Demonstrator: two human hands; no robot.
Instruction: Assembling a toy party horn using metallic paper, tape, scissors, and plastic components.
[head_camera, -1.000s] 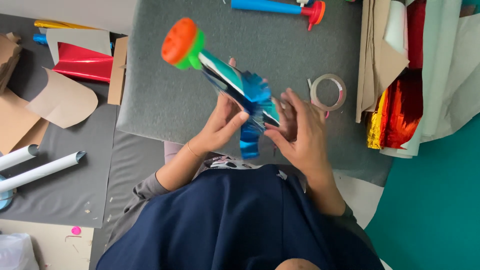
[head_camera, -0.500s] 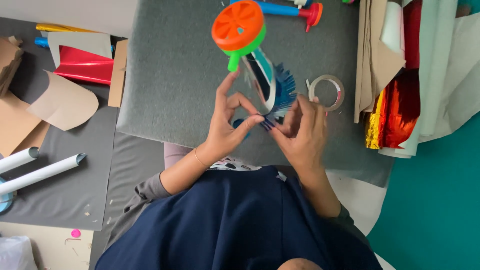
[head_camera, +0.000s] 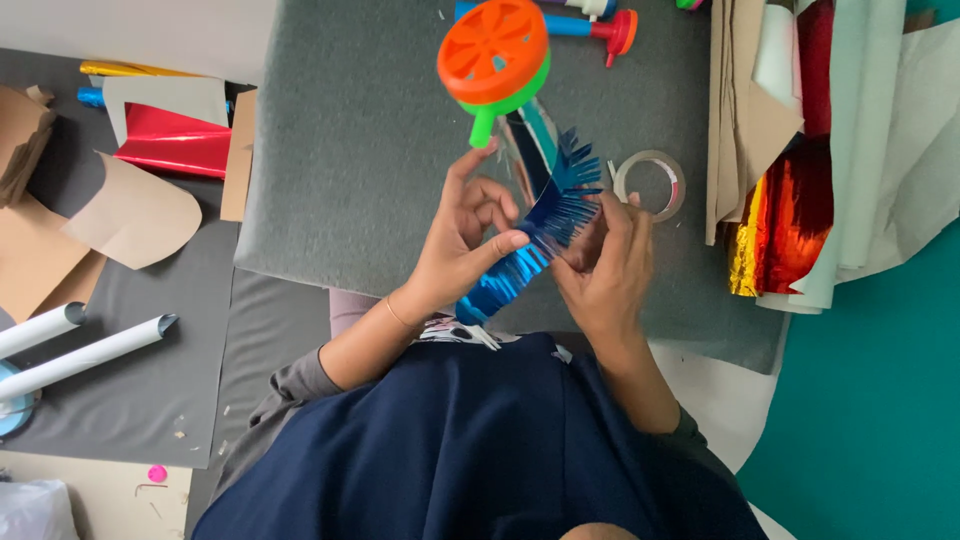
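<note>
Both hands meet over the grey mat (head_camera: 350, 150), working a strip of shiny blue fringe (head_camera: 545, 225) wound about a stick toy (head_camera: 515, 110) with an orange, slotted disc top and a green collar. The left hand (head_camera: 465, 245) pinches the fringe between thumb and bent forefinger, just where the strip leaves the stick; its other fingers curl loosely above, one raised toward the green stem. The right hand (head_camera: 605, 265) sits on the far side of the strip, fingers bent and close together, their tips pressed against the fringe from the right; whether the thumb grips it cannot be told. The fringe runs between the two hands, its cut teeth fanning up and right past the fingertips, while its loose tail hangs down to the left below the left thumb. The toy stands tilted above both hands, disc toward the camera. A tape ring (head_camera: 650, 185) lies on the mat just beyond the right hand. Red foil (head_camera: 170, 145), cardboard pieces (head_camera: 130, 215) and white tubes (head_camera: 90, 350) lie well to the left.
</note>
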